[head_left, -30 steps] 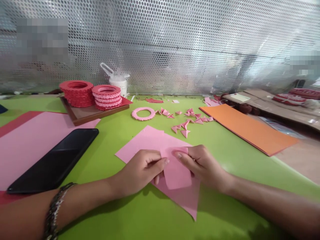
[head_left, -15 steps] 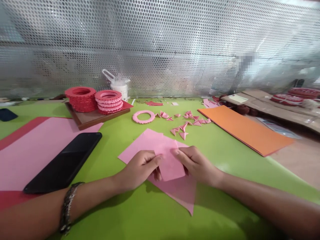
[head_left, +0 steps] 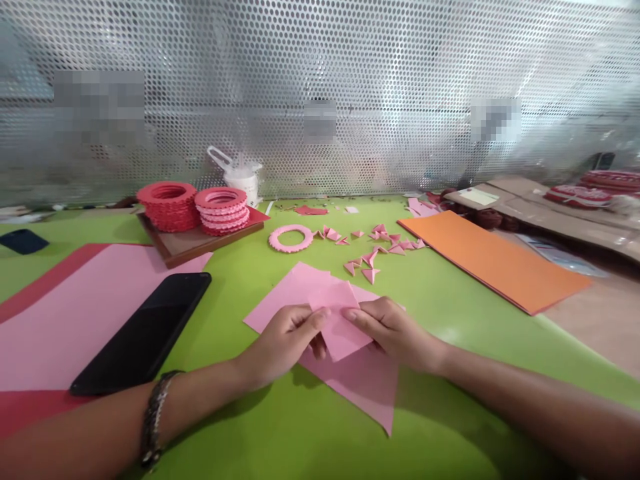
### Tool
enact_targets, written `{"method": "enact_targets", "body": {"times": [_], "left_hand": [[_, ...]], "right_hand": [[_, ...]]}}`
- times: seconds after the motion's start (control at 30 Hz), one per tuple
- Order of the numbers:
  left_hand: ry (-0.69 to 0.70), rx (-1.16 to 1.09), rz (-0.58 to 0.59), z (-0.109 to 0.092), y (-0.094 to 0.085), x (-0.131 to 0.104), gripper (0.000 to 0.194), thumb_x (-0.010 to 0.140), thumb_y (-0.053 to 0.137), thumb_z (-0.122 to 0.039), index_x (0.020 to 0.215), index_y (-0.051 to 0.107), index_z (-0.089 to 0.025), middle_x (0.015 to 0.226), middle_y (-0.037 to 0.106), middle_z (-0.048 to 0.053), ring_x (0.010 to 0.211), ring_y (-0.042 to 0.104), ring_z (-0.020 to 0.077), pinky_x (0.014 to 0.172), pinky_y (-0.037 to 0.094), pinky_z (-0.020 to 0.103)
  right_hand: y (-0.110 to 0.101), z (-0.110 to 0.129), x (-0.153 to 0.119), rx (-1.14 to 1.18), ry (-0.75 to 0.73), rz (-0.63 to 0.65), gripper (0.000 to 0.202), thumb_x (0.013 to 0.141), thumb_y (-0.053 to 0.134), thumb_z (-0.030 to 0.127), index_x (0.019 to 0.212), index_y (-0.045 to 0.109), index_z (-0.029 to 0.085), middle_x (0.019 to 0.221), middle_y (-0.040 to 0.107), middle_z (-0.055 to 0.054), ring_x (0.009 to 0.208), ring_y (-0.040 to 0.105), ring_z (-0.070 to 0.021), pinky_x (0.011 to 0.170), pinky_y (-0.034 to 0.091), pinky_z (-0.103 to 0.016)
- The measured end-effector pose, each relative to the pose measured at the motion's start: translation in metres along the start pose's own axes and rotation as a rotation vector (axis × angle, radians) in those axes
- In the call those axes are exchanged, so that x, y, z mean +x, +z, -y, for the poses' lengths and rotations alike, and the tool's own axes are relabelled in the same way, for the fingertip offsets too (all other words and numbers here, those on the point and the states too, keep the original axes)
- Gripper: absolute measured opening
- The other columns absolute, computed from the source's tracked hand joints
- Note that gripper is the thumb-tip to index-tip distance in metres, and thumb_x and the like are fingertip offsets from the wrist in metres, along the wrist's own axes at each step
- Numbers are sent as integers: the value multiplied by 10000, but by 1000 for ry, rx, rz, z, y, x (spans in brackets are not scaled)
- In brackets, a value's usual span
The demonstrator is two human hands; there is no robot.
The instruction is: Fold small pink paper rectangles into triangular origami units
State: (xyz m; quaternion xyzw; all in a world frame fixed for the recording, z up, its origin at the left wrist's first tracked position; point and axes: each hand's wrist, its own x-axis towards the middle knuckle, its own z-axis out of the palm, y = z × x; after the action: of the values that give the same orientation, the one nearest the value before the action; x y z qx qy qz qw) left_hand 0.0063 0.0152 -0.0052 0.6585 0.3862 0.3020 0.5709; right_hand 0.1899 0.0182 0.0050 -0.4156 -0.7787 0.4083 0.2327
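Both my hands grip one small pink paper piece (head_left: pixel 345 333), roughly square, held just above the table. My left hand (head_left: pixel 287 337) pinches its left edge, thumb on top and fingers curled beneath. On the right edge, my right hand (head_left: pixel 397 330) pinches it the same way. A larger pink sheet (head_left: pixel 280 297) lies under the held piece, with one corner pointing toward me. Beyond my hands lie small folded pink paper triangles (head_left: pixel 371 275) and a pink ring with a toothed edge (head_left: pixel 291 239).
On the left, a black phone (head_left: pixel 145 333) rests on pink and red sheets (head_left: pixel 60 320). Behind it a brown tray (head_left: pixel 175 252) carries red rings (head_left: pixel 167 207) and pink rings (head_left: pixel 223 213). A white cup (head_left: pixel 243 183) and orange sheets (head_left: pixel 495 260) stand farther off, before a perforated metal screen (head_left: pixel 350 60).
The small pink paper is turned slightly in my fingers, still pinched by both hands. The view has shifted a little, so objects on the left sit lower and farther right.
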Motion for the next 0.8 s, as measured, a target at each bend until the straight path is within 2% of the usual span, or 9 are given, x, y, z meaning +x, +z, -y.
{"method": "enact_targets", "body": {"times": [0.13, 0.23, 0.33, 0.43, 0.6, 0.67, 0.73, 0.77, 0.8], "left_hand": [[129, 255, -19, -9, -5, -1, 237, 839, 448, -282, 698, 567, -134, 649, 557, -5, 596, 531, 107, 538, 430, 213], [330, 532, 12, -14, -7, 0, 170, 817, 509, -283, 860, 596, -143, 758, 606, 9, 677, 545, 118, 601, 425, 220], [575, 921, 89, -15, -9, 0, 225, 853, 456, -256, 740, 615, -143, 675, 620, 10, 606, 532, 129, 569, 376, 247], [726, 1171, 46, -17, -9, 0, 290, 868, 401, -215, 671, 600, -140, 619, 616, 15, 558, 521, 142, 547, 343, 267], [656, 1209, -72, -29, -2, -6, 324, 862, 380, -196, 597, 560, -143, 519, 556, -3, 480, 473, 125, 487, 302, 246], [594, 1170, -33, -36, -4, -12, 350, 872, 362, -214, 606, 581, -146, 532, 573, -1, 496, 494, 124, 497, 316, 236], [502, 1105, 84, -44, -18, -22, 323, 881, 364, -257, 732, 636, -164, 683, 650, 11, 629, 570, 133, 588, 373, 217], [429, 1075, 155, -46, -30, -29, 294, 876, 383, -301, 827, 647, -182, 795, 673, 14, 725, 593, 138, 648, 392, 207], [312, 1077, 152, -47, -47, -38, 282, 865, 404, -351, 950, 629, -204, 951, 662, 25, 856, 588, 153, 725, 396, 210]], "right_hand": [[-8, 3, -1, -161, -128, 134, 425, 885, 351, 383, 523, 364, 160, 468, 307, 62, 405, 268, -40, 411, 245, -174], [-12, 10, -1, -394, -224, 264, 385, 875, 407, 330, 546, 467, 139, 489, 362, 49, 440, 289, -50, 452, 248, -187], [-12, 20, 0, -580, -215, 305, 274, 869, 431, 301, 712, 596, 148, 612, 540, 1, 517, 408, -76, 499, 282, -199], [-12, 29, 0, -707, -199, 235, 271, 872, 423, 274, 711, 600, 147, 631, 571, -12, 520, 422, -85, 492, 271, -205], [-14, 40, -5, -824, -269, 67, 258, 874, 390, 238, 682, 530, 139, 598, 506, 4, 512, 387, -85, 478, 241, -211], [-14, 44, -8, -855, -296, 72, 265, 879, 377, 243, 674, 514, 145, 590, 488, 10, 509, 377, -85, 479, 240, -214], [-16, 44, -12, -879, -321, 112, 301, 895, 342, 257, 668, 509, 151, 587, 482, 11, 499, 371, -84, 481, 248, -216], [-18, 43, -15, -894, -326, 133, 327, 905, 318, 266, 665, 510, 154, 581, 480, 10, 488, 367, -83, 481, 254, -217], [-20, 40, -18, -909, -327, 133, 354, 911, 300, 279, 655, 511, 155, 577, 482, 7, 480, 368, -84, 482, 261, -218]]}}
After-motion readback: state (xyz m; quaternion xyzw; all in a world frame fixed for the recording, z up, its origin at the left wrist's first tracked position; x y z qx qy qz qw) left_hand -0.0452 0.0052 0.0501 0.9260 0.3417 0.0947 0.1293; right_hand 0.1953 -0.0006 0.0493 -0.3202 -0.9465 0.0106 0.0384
